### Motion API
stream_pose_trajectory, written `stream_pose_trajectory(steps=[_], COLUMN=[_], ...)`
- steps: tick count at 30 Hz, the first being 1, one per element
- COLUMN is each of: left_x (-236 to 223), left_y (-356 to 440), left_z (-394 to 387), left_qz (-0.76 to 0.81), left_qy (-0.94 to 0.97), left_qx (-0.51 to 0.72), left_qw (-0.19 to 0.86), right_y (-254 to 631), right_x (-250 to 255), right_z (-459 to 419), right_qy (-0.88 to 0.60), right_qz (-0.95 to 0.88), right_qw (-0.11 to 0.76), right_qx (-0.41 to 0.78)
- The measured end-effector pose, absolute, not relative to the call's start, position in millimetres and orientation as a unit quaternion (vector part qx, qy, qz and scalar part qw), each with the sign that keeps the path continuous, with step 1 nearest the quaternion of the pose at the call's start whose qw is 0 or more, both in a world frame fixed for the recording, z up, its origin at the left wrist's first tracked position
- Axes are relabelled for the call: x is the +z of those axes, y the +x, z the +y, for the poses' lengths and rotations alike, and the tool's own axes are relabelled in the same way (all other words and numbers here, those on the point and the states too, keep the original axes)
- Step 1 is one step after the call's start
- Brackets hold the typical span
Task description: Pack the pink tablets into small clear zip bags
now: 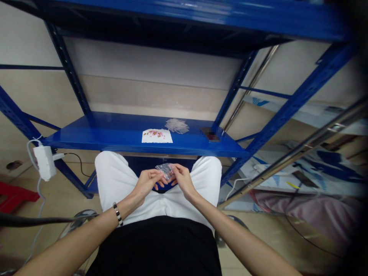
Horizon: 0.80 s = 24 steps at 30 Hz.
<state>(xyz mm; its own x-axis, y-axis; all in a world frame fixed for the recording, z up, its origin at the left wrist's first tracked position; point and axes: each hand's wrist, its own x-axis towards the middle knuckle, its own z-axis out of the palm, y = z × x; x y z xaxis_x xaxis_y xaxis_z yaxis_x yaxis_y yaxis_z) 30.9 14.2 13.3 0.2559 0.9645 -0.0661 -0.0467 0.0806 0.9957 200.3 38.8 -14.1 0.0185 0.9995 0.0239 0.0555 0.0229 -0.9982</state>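
Observation:
Between my hands, above my lap, is a small clear plastic bag (166, 170). My left hand (150, 180) pinches its left side, with the fingers closed. On the opposite side, my right hand (181, 178) grips the bag's edge between thumb and fingers. Whether anything lies inside the bag is too small to tell. In front of my knees, on the blue shelf (115, 132), a white sheet of paper (146, 138) carries several small pink and brownish pieces (156, 133). Just behind and right of it sits a pile of clear plastic bags (176, 125).
A blurred dark object (211, 134) rests at the shelf's right end. An upper blue shelf (184, 17) spans above. A white power strip (44, 163) hangs at the left post. A metal pole (287, 153) slants along the right, beside another rack holding pink cloth (310, 211).

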Motion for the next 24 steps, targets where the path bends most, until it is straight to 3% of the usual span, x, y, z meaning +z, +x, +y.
stream_pose_trajectory(steps=[8, 15, 24], left_x=[7.3, 6.0, 3.1], left_y=[27.6, 26.9, 25.8], left_z=[22.9, 19.7, 25.2], left_qz=[0.433, 0.42, 0.42], left_qy=[0.544, 0.564, 0.602], left_qx=[0.424, 0.42, 0.365], left_qw=[0.581, 0.574, 0.572], right_y=[206.4, 194.7, 191.3], right_x=[0.4, -2.1, -4.8], right_z=[32.9, 23.2, 25.9], right_qy=[-0.526, -0.462, -0.447], right_qz=[-0.61, -0.667, -0.604], right_qw=[0.535, 0.48, 0.479], right_qx=[0.255, 0.333, 0.454])
